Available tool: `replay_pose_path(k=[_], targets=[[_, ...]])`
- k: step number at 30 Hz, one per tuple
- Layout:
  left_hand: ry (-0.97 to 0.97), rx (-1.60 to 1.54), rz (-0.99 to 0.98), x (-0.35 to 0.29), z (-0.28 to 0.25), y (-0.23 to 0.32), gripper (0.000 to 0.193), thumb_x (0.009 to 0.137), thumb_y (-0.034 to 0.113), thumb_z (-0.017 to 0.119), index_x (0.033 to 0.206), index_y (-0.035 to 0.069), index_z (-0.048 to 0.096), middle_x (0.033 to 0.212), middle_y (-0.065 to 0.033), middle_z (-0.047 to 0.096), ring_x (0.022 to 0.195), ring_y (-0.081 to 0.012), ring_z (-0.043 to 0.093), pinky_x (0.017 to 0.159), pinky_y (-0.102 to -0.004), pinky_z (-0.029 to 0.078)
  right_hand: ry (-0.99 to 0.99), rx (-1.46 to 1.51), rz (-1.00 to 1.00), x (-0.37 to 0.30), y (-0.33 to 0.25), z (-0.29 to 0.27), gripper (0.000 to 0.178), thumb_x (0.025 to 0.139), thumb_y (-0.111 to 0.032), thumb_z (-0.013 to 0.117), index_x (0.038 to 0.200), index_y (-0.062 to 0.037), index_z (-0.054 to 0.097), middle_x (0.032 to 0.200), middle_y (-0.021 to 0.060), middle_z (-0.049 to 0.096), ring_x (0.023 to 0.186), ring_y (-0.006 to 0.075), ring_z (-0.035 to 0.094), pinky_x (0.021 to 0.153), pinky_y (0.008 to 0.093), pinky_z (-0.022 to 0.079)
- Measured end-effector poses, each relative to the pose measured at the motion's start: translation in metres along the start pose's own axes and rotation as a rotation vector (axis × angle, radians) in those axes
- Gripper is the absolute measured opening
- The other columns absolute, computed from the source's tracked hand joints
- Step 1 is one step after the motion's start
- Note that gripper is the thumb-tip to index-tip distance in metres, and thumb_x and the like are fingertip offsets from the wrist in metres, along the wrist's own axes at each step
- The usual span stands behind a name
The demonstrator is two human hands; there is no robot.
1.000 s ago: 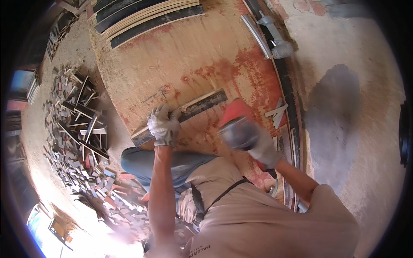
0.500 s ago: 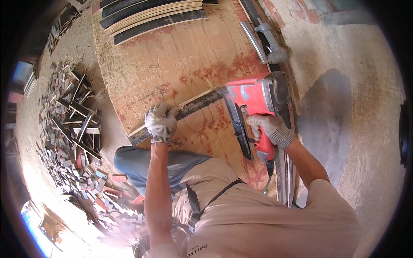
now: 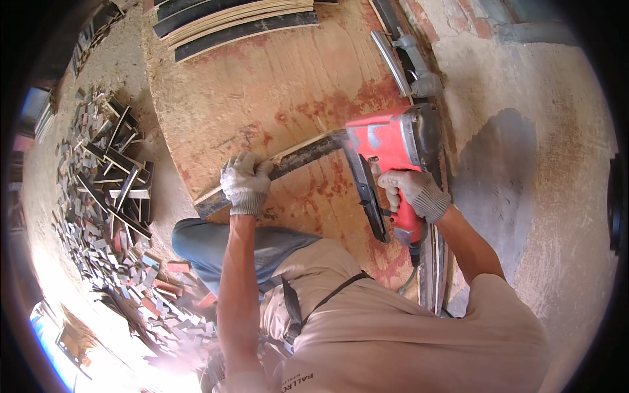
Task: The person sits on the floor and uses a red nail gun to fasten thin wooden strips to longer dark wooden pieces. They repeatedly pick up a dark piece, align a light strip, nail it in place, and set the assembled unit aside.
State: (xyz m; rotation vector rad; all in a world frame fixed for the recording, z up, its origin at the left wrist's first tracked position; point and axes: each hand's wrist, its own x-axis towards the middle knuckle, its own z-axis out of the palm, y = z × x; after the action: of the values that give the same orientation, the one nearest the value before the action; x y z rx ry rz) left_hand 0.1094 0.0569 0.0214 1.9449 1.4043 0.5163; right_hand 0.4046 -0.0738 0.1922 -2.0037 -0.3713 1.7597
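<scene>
On the near right, the gloved right hand (image 3: 413,193) has its fingers wrapped around the handle of a red nail gun (image 3: 386,141), whose nose seems to touch the right end of a dark wooden strip (image 3: 303,156). To the left, the gloved left hand (image 3: 245,180) holds this strip with bent fingers, probably so that it cannot slide on the desk (image 3: 262,88). Farther, similar strips (image 3: 242,34) lie side by side, perhaps to stay in order.

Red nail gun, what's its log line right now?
left grip: gloved, on wood strip | right grip: gloved, holding red nail gun | gun nose: at strip's right end, contact unclear
</scene>
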Motion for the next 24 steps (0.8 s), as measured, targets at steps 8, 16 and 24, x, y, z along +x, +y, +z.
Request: replay_pose_path(k=[8,16,24], targets=[[-0.018,0.046,-0.007,0.002,-0.003,0.004,0.015,0.08,0.022,0.078,0.078,0.01,0.069,0.086,-0.01,0.069,0.089,-0.0349,0.065,0.081,-0.0484,0.051,-0.122,-0.263,-0.155,-0.001,0.007,0.013,0.023,0.1,-0.02,0.061,0.086,-0.0021,0.066,0.064,0.0057,0.061,0.056,0.0163,0.06,0.061,0.0325,0.051],[0.003,0.018,-0.002,0.002,-0.003,0.005,0.019,0.081,0.027,0.079,0.079,0.01,0.07,0.087,-0.0108,0.069,0.091,-0.0355,0.065,0.083,-0.0493,0.05,-0.097,-0.238,-0.09,0.006,0.0,0.033,0.019,0.1,-0.018,0.058,0.096,-0.0011,0.066,0.063,0.0047,0.059,0.056,0.0149,0.058,0.061,0.0317,0.052],[0.015,0.044,0.025,0.001,-0.003,0.004,0.014,0.082,0.022,0.078,0.082,0.009,0.072,0.086,-0.0117,0.07,0.088,-0.0351,0.067,0.08,-0.0479,0.052,-0.14,-0.186,-0.023,0.004,0.002,0.05,0.022,0.101,-0.018,0.056,0.108,0.0002,0.066,0.065,0.0034,0.058,0.055,0.015,0.057,0.058,0.0332,0.052]])
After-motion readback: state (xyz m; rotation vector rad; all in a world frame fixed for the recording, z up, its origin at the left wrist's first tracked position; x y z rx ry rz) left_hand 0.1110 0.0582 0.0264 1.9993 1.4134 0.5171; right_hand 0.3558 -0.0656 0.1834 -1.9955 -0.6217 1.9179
